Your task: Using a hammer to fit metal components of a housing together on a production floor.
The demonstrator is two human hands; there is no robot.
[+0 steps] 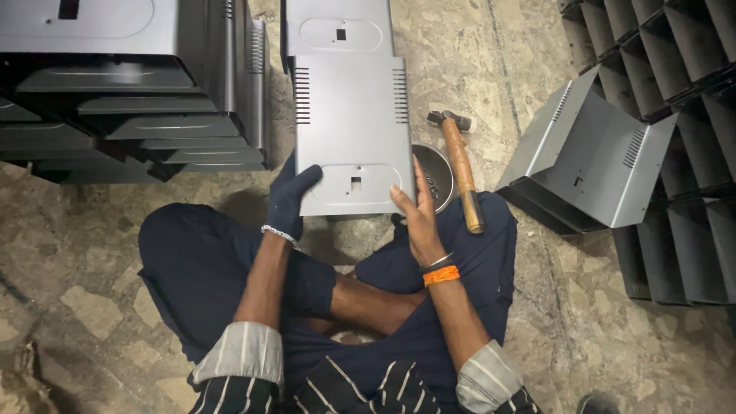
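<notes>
1. Gripping the grey metal cover [349, 130] at its near edge, I'm cross-legged on the stone floor [92, 268].
2. My left hand [287, 198], in a dark glove, clamps the near-left corner, thumb on top.
3. My right hand [418, 215], bare, presses flat against the near-right edge, fingers straight, not closed around it.
4. The cover lies flat just beyond my knees, overlapping another cover [337, 27] farther away.
5. A wooden-handled hammer [460, 169] lies just right, over a round metal bowl [437, 176].
6. Stacked covers [130, 92] sit far left; a folded one [590, 161] right.
</notes>
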